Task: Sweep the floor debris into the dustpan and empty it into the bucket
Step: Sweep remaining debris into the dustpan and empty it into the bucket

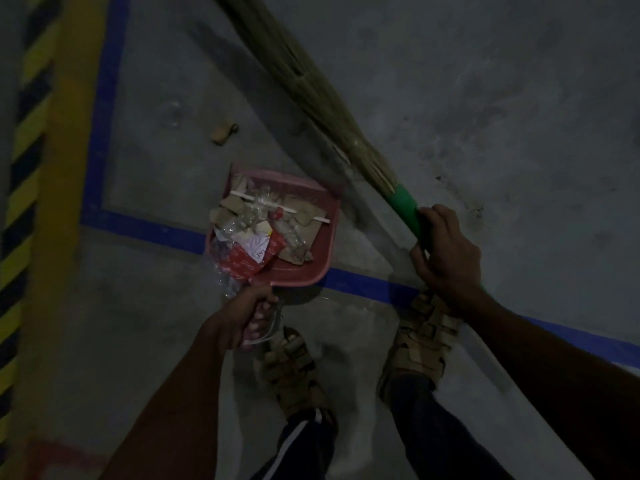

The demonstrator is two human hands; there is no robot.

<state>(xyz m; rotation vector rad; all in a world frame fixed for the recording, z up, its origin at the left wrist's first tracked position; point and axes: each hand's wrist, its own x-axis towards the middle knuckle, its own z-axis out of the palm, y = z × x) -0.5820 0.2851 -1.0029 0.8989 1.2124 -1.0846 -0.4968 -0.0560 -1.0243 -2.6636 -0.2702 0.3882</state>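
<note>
My left hand [242, 318] grips the handle of a pink dustpan [323, 237], which is heaped with debris [263, 233]: cardboard scraps, clear plastic, a white stick and a red wrapper that spills over its left side. In my right hand [446, 254] is the green handle of a straw broom [311, 77], whose bristles stretch up and to the left across the floor. One brown cardboard scrap [224, 132] lies on the grey floor beyond the pan. No bucket is in view.
Blue tape lines [104, 109] mark a box on the concrete floor. A yellow stripe and a black-and-yellow hazard strip [24, 161] run down the left edge. My two sandalled feet [426, 337] stand just behind the dustpan. Faint red marking shows at bottom left.
</note>
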